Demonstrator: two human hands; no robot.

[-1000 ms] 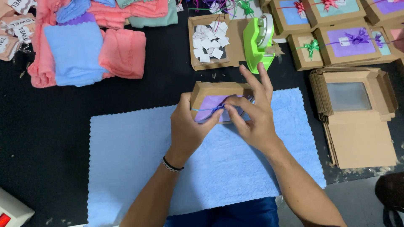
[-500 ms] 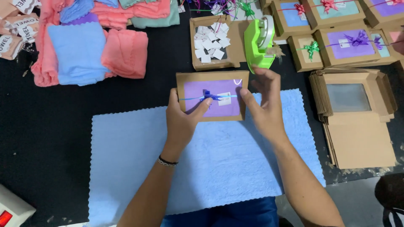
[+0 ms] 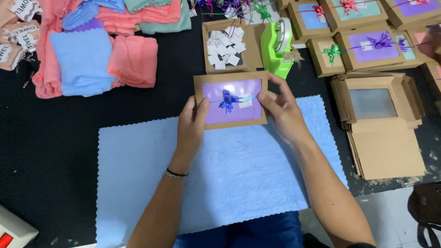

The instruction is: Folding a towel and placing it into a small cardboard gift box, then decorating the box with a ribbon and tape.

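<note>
Both hands hold a flat brown cardboard gift box with a clear window (image 3: 231, 100) level above the far edge of a light blue scalloped-edge cloth (image 3: 220, 170) spread on the black bench (image 3: 55, 138). Through the window shows a purple folded towel, and across the lid runs a thin blue ribbon tied in a small blue bow (image 3: 228, 99) with a little white tag just beside it. The left hand (image 3: 191, 124) has its grip pressed on the box's left end, thumb lying on top of the lid and the fingers underneath. The right hand (image 3: 281, 108) pinches the right end, thumb on the lid near the tag, fingers wrapped round the edge. Just beyond the box stands an open brown cardboard tray (image 3: 225, 45) filled with small white paper tags, and touching it on the right a bright green tape dispenser (image 3: 277, 46). At the far right lie finished window boxes with bows (image 3: 372, 46) showing purple, blue and teal towels, packed close together. Nearer, at the right, sits a stack of empty flat brown window boxes (image 3: 381, 124), their lids open towards the person. At the far left lies a loose heap of folded pink, blue and green towels (image 3: 96, 50), well apart from the held box.
</note>
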